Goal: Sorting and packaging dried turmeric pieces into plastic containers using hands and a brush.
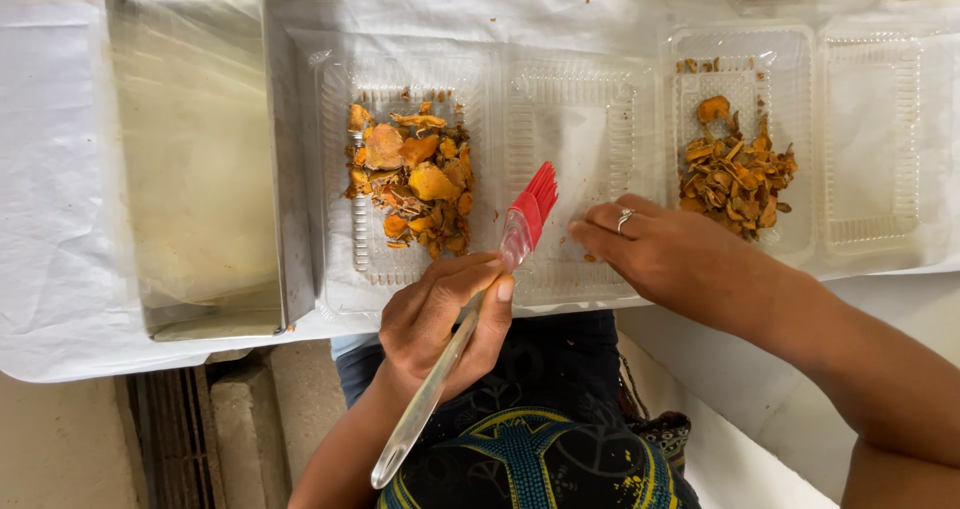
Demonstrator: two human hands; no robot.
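My left hand (445, 314) grips a basting brush (455, 354) with a clear handle and red bristles (535, 201). The bristles hover over the hinge of an open clear plastic clamshell box (590, 269). Its left half holds a pile of orange-yellow dried pieces (415, 179); its right half is bare. My right hand (665, 254), with a ring on one finger, rests flat on the box's right half, fingertips close to the bristles and holding nothing.
A shiny metal tray (195, 159) lies at the left on the white table cover (50, 269). A second clear clamshell (870, 149) at the right holds darker orange chips (735, 174). More containers line the far edge. My lap sits below the table edge.
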